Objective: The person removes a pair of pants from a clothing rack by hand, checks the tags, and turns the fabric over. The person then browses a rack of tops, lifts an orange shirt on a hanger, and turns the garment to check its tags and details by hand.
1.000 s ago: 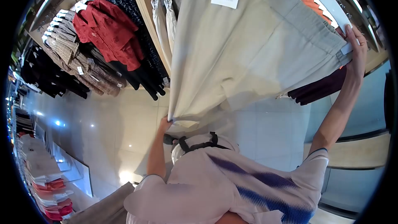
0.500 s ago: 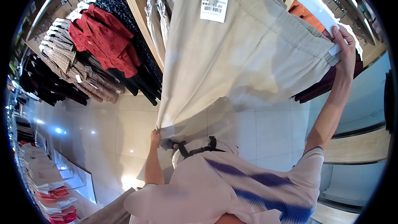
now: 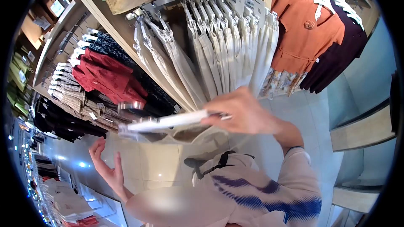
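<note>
My right hand (image 3: 248, 111) is closed round one end of a white hanger (image 3: 176, 120), held level in front of my body and smeared by motion. Beige trousers (image 3: 212, 136) hang from it, waistband uppermost and seen from above, so most of the legs are foreshortened or hidden. My left hand (image 3: 108, 166) is in the air at lower left, apart from the hanger, with fingers and thumb spread and nothing in them. Ahead, several pale trousers (image 3: 219, 54) hang close together on a rail.
An orange dress (image 3: 311, 33) and dark purple garments (image 3: 347, 46) hang at the right. Red tops (image 3: 107, 75) and patterned brown garments (image 3: 71, 88) hang at the left. A wooden divider (image 3: 103, 21) stands between the bays. Folded clothes (image 3: 63, 197) are at lower left.
My left hand has let go of the trouser leg and opened. My right hand has brought the hanger down and inward from upper right, and the trousers no longer spread across the view.
</note>
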A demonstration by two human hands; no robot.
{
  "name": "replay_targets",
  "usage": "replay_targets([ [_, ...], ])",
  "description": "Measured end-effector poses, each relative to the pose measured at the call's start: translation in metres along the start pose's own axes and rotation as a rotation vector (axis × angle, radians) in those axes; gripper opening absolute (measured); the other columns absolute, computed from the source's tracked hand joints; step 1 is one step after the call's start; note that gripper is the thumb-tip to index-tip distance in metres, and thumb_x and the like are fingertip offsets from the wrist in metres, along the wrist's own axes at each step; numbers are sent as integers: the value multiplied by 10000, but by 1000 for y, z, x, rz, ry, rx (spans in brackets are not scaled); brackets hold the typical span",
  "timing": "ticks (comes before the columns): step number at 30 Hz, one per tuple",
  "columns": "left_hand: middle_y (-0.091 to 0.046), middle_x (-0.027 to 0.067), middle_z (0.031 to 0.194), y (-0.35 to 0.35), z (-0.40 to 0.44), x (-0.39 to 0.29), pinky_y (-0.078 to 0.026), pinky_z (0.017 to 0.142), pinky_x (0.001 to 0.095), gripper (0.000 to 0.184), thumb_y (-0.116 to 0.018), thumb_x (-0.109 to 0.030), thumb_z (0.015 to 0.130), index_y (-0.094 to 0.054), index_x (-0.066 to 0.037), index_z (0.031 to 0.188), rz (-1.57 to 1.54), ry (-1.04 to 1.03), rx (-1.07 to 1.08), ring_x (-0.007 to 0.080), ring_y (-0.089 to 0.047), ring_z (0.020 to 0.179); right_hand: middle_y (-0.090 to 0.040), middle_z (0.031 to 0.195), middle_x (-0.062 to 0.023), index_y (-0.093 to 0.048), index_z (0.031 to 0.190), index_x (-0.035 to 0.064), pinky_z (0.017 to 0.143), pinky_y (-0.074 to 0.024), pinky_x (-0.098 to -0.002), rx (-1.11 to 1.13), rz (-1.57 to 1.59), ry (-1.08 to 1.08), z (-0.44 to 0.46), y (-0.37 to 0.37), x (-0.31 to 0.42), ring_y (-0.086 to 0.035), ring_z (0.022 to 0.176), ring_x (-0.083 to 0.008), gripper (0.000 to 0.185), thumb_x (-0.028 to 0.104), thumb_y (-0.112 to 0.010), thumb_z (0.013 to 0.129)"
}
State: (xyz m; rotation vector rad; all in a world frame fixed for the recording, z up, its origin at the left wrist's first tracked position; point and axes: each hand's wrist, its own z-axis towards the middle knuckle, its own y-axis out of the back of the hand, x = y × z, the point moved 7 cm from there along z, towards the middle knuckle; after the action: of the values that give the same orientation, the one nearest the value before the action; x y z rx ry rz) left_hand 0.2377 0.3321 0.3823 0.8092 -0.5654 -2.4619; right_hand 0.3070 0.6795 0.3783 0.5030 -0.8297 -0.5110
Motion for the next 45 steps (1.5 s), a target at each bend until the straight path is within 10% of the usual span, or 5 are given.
replay_targets([
  [8,-613,90,794,-76,20,-47,-436,551,359,268,-757,-171,740,-642,-5,918,-54,-260,962,271,-590,663,-628,670,-75,-684,854,61,502,-427,-346,162,91,123,14,-40,10,-593,583,-249,188,242,-696,805],
  [14,-602,112,834,-89,3,-17,-448,519,318,268,-642,-240,898,-613,24,939,-219,262,1342,203,-577,555,-639,715,-85,-687,861,59,539,-449,-363,228,127,154,44,-57,10,-600,625,-269,215,266,-701,804],
  [20,-606,140,852,-67,12,23,-416,509,334,239,-594,-194,933,-605,45,929,-298,72,1123,228,-539,537,-648,1085,-87,-530,1264,52,810,-529,-298,329,322,-73,127,-38,-69,-650,909,-185,475,285,-656,869],
  [28,-589,147,859,-29,15,89,-432,572,382,296,-574,-241,930,-633,30,827,9,352,1146,319,-562,624,-648,1003,-260,-662,980,-26,841,-506,-437,63,-907,-635,243,22,-246,-629,987,-373,418,362,-656,823],
  [45,-580,193,734,-22,41,132,-409,533,425,281,-618,-151,878,-605,50,682,-131,138,769,364,-548,531,-633,1028,-274,-662,961,-43,906,-475,-453,-74,-880,-720,256,22,-303,-583,1053,-417,311,224,-585,820],
])
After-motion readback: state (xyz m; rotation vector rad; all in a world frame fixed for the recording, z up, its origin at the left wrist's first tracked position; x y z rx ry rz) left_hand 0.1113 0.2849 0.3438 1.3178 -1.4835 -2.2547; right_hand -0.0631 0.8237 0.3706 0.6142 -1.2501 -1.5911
